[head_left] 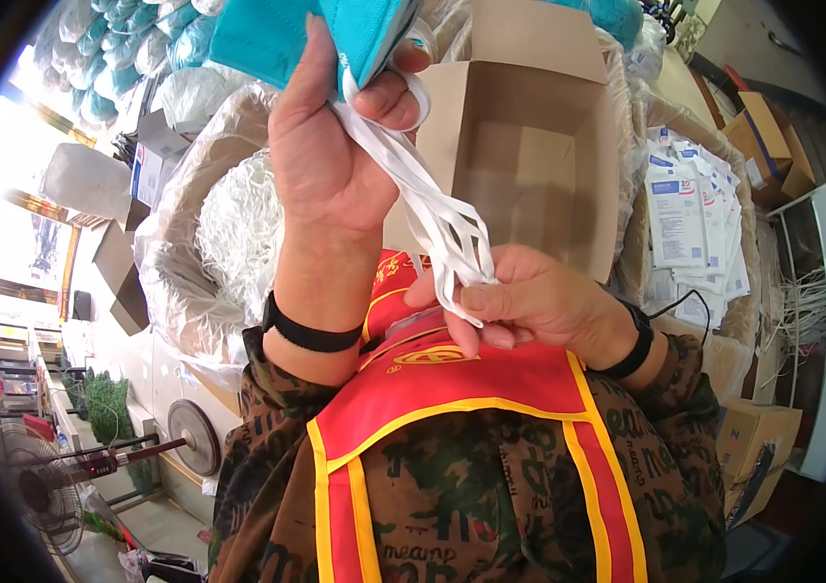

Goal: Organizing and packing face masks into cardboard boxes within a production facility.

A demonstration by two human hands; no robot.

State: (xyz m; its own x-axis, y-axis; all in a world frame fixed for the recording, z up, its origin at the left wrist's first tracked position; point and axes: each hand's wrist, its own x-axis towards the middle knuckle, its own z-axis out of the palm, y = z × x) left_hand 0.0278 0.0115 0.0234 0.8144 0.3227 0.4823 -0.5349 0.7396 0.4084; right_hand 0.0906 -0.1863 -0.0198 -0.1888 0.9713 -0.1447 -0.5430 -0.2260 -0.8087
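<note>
My left hand [335, 146] is raised at the top middle, its thumb and fingers closed round a stack of teal face masks [282, 39]. White ear loops [403, 165] hang from the masks in a loose bundle and run down to the right. Lower down, in front of my chest, my right hand [529, 301] pinches the far ends of these loops between thumb and fingers. The loops are stretched between both hands. Part of the masks is cut off by the upper edge of the picture.
Behind my hands stands an open cardboard box [529, 165]. To its left, a plastic-lined container [170, 243] holds a heap of white cords [238, 219]. On the right, a lined bin [751, 233] holds several white printed packets [680, 219]. Bagged teal items [112, 49] are piled at the upper left.
</note>
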